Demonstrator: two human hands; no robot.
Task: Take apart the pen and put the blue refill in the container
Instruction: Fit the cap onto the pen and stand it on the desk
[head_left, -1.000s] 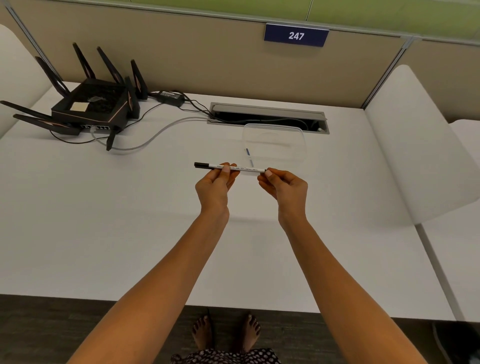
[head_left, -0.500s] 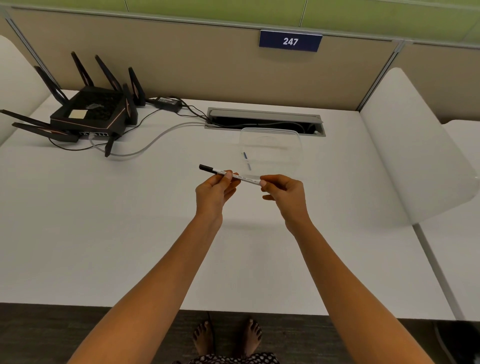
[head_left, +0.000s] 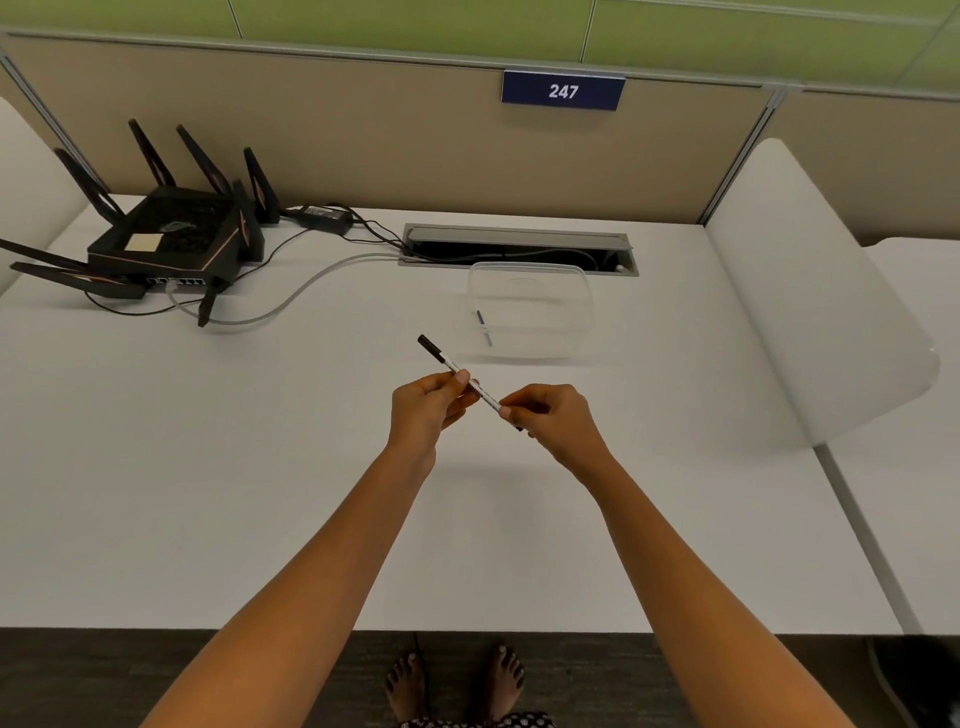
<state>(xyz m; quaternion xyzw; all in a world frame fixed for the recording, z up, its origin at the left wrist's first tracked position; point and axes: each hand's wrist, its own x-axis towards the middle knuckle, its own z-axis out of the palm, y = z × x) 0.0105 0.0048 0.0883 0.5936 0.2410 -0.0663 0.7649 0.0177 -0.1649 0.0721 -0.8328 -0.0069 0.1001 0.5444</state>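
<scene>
A thin white pen (head_left: 483, 395) with a black cap at its far left end is held above the white desk, tilted down toward the right. My left hand (head_left: 426, 408) pinches its middle. My right hand (head_left: 553, 418) grips its near right end, and a dark tip shows below those fingers. Just behind the pen stands a clear plastic container (head_left: 582, 312). A short blue refill (head_left: 483, 326) lies inside it at the left.
A black router (head_left: 166, 239) with several antennas and its cables sits at the back left. A cable slot (head_left: 519, 244) runs along the back of the desk (head_left: 208, 467). White dividers (head_left: 810, 291) flank the desk on both sides.
The pen has turned from level to slanted, its capped end raised away from me and its right end lowered. Both hands have come slightly closer to me.
</scene>
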